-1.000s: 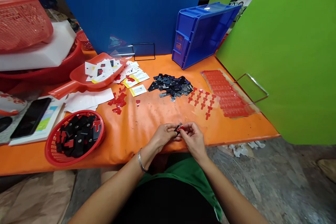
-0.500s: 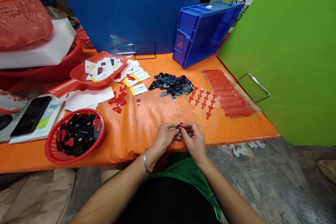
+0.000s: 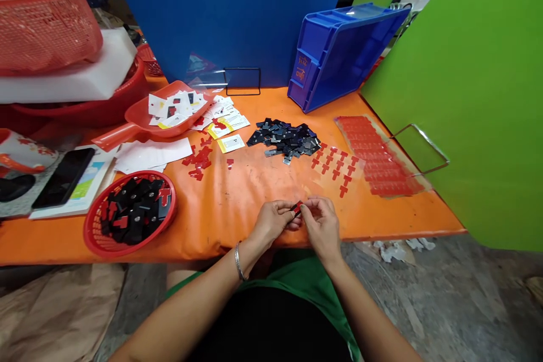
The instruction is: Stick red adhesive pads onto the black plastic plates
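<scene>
My left hand [image 3: 274,220] and my right hand [image 3: 322,225] meet at the near edge of the orange table [image 3: 237,192]. Both pinch one small black part with a red sticker [image 3: 297,207] between their fingertips. A bangle circles my left wrist. Beyond the hands lies a pile of black parts [image 3: 285,138]. To its right is a clear sheet of red T-shaped stickers [image 3: 335,167]. A red round basket [image 3: 129,212] at the left holds finished black and red pieces.
A red scoop [image 3: 146,119] with white cards sits at the back left, loose red stickers [image 3: 198,158] beside it. A blue bin [image 3: 339,51] leans at the back. More sticker sheets [image 3: 377,155] lie right. A phone [image 3: 63,178] rests left. Green panel [image 3: 475,96] bounds the right.
The view has shifted slightly, so everything sits a bit to the right. My hands stay together on the same small part, fingers working at it.
</scene>
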`<state>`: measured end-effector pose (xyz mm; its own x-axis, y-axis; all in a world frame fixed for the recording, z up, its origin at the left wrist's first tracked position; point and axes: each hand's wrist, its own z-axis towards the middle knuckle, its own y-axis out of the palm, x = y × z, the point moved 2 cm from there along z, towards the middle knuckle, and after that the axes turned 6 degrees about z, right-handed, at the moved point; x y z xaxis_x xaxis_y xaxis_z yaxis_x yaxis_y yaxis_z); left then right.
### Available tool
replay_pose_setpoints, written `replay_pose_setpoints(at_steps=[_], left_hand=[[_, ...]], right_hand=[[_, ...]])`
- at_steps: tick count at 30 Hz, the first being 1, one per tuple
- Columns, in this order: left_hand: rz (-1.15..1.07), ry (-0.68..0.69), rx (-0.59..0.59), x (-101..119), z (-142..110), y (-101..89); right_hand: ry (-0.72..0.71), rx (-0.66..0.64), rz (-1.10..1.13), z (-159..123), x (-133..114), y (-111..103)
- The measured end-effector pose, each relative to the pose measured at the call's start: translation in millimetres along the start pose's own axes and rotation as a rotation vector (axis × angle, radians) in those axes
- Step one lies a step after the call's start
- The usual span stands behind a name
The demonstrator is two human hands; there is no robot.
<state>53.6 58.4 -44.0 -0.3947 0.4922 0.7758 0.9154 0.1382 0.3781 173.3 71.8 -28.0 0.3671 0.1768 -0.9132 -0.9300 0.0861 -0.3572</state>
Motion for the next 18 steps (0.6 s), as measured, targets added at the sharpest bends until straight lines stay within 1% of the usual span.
replay_pose_setpoints(at_steps=[9,14,16,18], left_hand=[[-0.007,-0.011,-0.005,2.0,-0.9,-1.2],[-0.035,-0.014,-0.008,0.9,-0.4,-2.0],[-0.042,-0.01,-0.011,1.7,-1.5,-2.7],[-0.047,-0.004,-0.022,3.1,-3.5,-3.5]], right_hand=[[0.059,-0.016,0.035,1.2,7.8,3.0],[0.047,-0.037,-0.033,1.2,6.0,3.4],[0.037,-0.004,-0.082,2.6,4.3,1.4],[0.067,0.049,-0.09,5.4,4.3,-2.2]])
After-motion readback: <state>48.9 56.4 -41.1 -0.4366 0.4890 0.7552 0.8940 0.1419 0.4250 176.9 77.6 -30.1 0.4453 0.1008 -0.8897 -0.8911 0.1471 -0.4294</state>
